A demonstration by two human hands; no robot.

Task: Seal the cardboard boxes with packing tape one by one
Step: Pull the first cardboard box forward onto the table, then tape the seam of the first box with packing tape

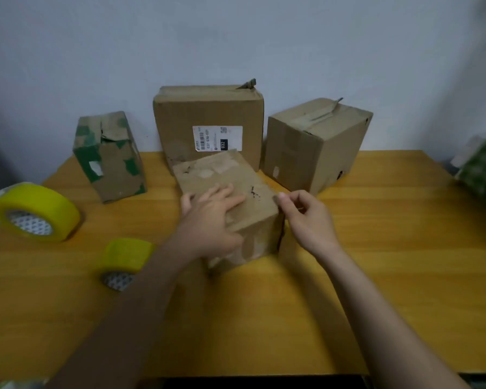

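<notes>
Two bare forearms reach in over the near edge of the yellow wooden bench (376, 248). The left hand (208, 214) lies flat on top of a small cardboard box (230, 178) at the middle of the bench, fingers (230, 199) straight and spread, thumb hooked over the box's left edge. The right hand (303, 217) hovers at the box's right top corner, its thumb and forefinger pinched together right against that corner; I cannot tell whether anything is caught between them. Toward the left edge a small roll of yellow tape (124, 256) lies near the left forearm, with a larger yellow roll (37, 214) beyond it. Along the far edge, against the wall, stand three more boxes: a green-patched box (110, 158) on the left, a tall box with a white label (208, 119) directly behind the small one, and a plain box (317, 144) to the right.
</notes>
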